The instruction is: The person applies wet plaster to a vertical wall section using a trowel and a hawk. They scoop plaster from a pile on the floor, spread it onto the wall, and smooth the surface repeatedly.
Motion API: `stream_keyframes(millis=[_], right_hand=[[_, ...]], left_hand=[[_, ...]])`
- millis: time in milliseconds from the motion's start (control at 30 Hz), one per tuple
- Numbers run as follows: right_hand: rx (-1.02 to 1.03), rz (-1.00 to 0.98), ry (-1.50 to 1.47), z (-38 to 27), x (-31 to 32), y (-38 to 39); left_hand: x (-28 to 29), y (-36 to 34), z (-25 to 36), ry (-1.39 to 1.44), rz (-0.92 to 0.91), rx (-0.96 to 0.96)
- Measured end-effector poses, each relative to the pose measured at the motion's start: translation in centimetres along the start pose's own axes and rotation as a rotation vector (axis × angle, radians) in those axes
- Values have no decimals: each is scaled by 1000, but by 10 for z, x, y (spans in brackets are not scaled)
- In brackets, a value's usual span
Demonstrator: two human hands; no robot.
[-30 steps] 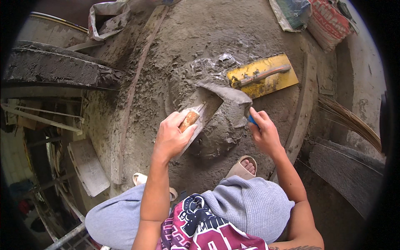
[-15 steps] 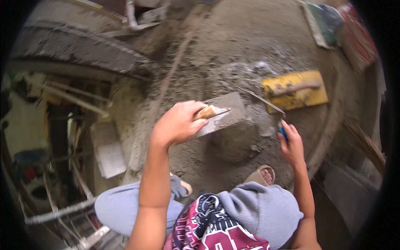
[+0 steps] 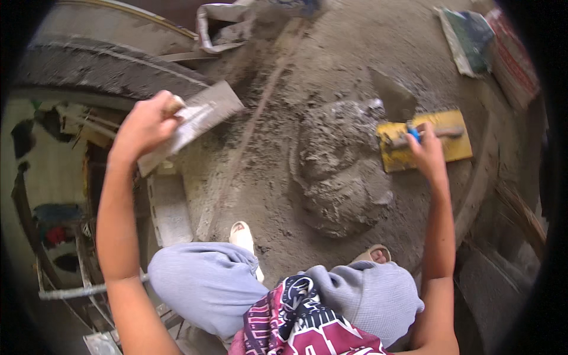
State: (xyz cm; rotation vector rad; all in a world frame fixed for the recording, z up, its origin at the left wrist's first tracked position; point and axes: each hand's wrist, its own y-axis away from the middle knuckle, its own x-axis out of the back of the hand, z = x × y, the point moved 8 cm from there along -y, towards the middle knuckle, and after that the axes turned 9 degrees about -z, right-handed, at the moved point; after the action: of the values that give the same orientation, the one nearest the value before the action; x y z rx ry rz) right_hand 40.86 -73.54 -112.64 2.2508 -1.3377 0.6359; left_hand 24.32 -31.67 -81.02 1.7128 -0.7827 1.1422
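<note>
My left hand [image 3: 147,125] is closed round the handle of a rectangular steel plastering trowel [image 3: 216,105], held up at the left, its blade tilted and smeared with mortar. My right hand [image 3: 428,151] grips the blue handle of a pointing trowel [image 3: 391,94]; that trowel's grey blade reaches forward beyond the mortar. Directly beneath the right hand lies a yellow plastering float [image 3: 452,149] with a worn handle bar. Between both hands a wet grey mortar mound [image 3: 340,171] is heaped on the floor.
Two bags, one green and white [image 3: 467,44] and one red [image 3: 513,53], stand at the far right. An open white sack [image 3: 228,26] sits at the far left. Beside my left knee is a pale block [image 3: 170,207]. A metal frame [image 3: 89,291] stands at lower left.
My left hand has swung left and away from the mortar with the plastering trowel. My right hand has moved slightly forward over the yellow float, and the pointing trowel's blade has turned to show its face.
</note>
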Motion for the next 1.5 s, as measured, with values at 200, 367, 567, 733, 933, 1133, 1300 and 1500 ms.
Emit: stream_keyframes(millis=[200,367,567,733,933,1133,1300,1500], right_hand=[[-132,-149,-135,77,10,-99],[-40,-77,404,125,45,-119],[19,-40,515,35,85,-120],[641,254,1282,-123,111,-104],[317,243,944,-278,68,-98],[66,171,932,-300,47,-89],[55,116,823,-257,38,-97],[-208,-15,695,-73,104,-115]], left_hand=[[-75,20,-42,133,-144,-74],[-165,30,-120,470,-111,-14],[-257,37,-213,965,347,72],[-334,0,-229,1988,141,127],[-393,-43,-196,2832,155,201],[-397,-41,-202,2476,-34,522],[-389,-40,-222,2447,105,358],[-352,-50,-206,2540,53,254]])
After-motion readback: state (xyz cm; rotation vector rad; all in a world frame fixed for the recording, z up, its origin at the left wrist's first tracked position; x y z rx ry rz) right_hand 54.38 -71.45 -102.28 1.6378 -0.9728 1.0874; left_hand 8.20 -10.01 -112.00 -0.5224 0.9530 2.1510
